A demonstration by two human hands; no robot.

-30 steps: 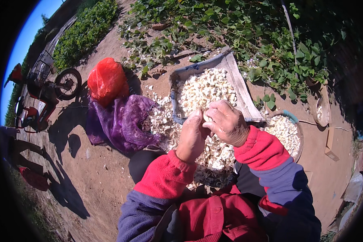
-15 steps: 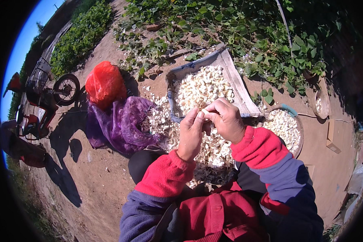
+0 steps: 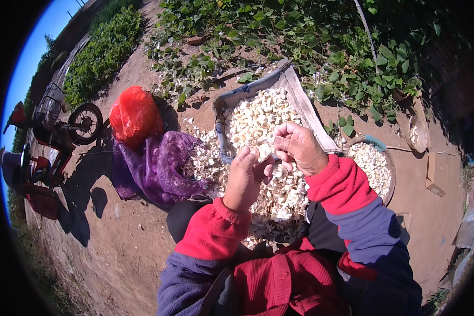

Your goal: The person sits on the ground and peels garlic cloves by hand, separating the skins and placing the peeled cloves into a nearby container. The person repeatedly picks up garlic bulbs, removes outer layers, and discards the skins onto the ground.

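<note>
My left hand (image 3: 246, 178) is closed, thumb and fingertips pinching a pale garlic clove (image 3: 265, 149) with papery skin on it. Just to its right, my right hand (image 3: 300, 147) has its thumb and forefinger pressed together close to the clove; what lies between them is too small to make out. Both hands are held above a heap of dry garlic skins (image 3: 280, 203) between my knees. Beyond them, peeled garlic cloves (image 3: 260, 113) fill part of a cloth-lined tray (image 3: 309, 113).
At right stands a round basket (image 3: 389, 181) of small white cloves. A purple mesh sack (image 3: 160, 168) and a red plastic bag (image 3: 136, 116) lie at left. Farther out are a parked motorbike (image 3: 52, 142), leafy vines (image 3: 300, 37) and a cardboard box (image 3: 435, 174).
My hands, pressed together before, have moved slightly apart. The right hand has shifted up and right of the left, and the pale clove shows more plainly between them.
</note>
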